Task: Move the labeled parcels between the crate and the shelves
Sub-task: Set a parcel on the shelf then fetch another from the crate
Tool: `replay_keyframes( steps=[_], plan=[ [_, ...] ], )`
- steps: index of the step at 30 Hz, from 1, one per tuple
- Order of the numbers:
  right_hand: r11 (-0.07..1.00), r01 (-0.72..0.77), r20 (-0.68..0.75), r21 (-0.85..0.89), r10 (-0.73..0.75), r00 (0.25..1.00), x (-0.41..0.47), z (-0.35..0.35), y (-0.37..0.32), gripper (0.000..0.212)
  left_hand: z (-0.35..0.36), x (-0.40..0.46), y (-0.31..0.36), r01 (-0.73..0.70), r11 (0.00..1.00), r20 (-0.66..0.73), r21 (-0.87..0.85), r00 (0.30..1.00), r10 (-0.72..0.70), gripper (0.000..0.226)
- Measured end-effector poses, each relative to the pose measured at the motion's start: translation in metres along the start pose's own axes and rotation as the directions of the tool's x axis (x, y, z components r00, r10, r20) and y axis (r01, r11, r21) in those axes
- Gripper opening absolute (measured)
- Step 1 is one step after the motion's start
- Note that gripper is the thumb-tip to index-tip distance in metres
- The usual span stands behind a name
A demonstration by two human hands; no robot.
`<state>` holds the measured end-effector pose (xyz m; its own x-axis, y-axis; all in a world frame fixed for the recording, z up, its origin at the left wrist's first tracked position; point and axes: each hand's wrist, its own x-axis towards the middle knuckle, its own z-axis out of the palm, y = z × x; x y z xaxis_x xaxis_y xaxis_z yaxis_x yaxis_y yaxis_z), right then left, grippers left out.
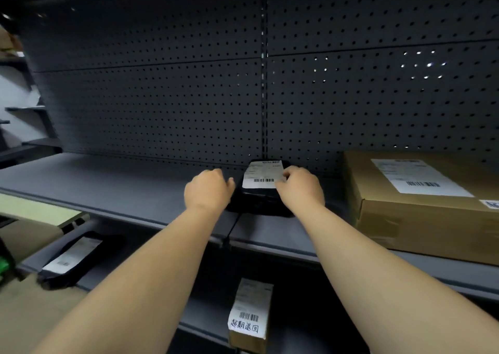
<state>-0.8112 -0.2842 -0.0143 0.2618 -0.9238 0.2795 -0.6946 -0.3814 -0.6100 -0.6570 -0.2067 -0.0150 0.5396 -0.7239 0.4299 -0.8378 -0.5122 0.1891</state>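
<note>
A black plastic-wrapped parcel (259, 197) lies flat on the upper shelf (121, 189), close to the perforated back panel (162, 105), with a white shipping label (263, 174) and barcode on its top face. The wrap looks soft and slightly creased at the near end.

Both arms reach in from the near side. The left hand (206, 193) sits against the parcel's left edge, fingers curled over and thumb pointing toward the wrap; whether its grip actually closes on the parcel I cannot tell, as the fingertips are hidden behind the knuckles. The right hand (301, 187) is at the right edge, its fingers bent and pinching at the label's corner, so that grip is closed on the parcel.

To the right on the same shelf stands a large brown cardboard box (421, 210), rigid and square-edged, with its own white label on top. The shelf is smooth dark grey metal with a rounded front lip.

On the lower shelf (205, 318), a small brown carton (251, 316) sits near the front, labelled with a barcode and handwritten characters. Further left lies another black wrapped parcel (78, 259) with a white label, tilted.
</note>
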Motion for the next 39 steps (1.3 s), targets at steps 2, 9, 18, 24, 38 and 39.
replay_keyframes(
  steps=[2,9,18,24,38,39],
  plan=[
    [0.996,-0.075,0.004,0.042,0.075,0.997,0.011,0.003,-0.003,0.034,0.006,0.015,0.001,0.021,0.991,0.056,-0.13,0.998,-0.014,0.035],
    [0.889,-0.361,0.134,0.284,0.335,0.932,0.044,0.011,-0.007,0.034,0.03,0.063,0.007,0.282,0.824,0.422,-0.491,0.905,-0.058,0.048],
    [0.684,-0.527,0.255,0.504,0.465,0.847,0.052,0.023,-0.01,0.031,0.054,0.083,0.003,0.575,0.403,0.651,-0.712,0.755,0.074,0.055],
    [0.626,-0.551,0.25,0.552,0.506,0.826,0.046,0.024,-0.015,0.031,0.059,0.082,0.003,0.589,0.374,0.663,-0.716,0.742,0.099,0.047],
    [0.53,-0.114,-0.098,0.84,0.355,0.93,0.012,0.038,-0.022,0.019,0.037,0.05,-0.016,0.264,0.041,0.266,-0.964,0.963,0.052,0.016],
    [0.515,-0.091,-0.11,0.852,0.347,0.931,0.009,0.037,-0.022,0.019,0.035,0.047,-0.017,0.252,0.026,0.253,-0.967,0.967,0.038,0.015]
  ],
)
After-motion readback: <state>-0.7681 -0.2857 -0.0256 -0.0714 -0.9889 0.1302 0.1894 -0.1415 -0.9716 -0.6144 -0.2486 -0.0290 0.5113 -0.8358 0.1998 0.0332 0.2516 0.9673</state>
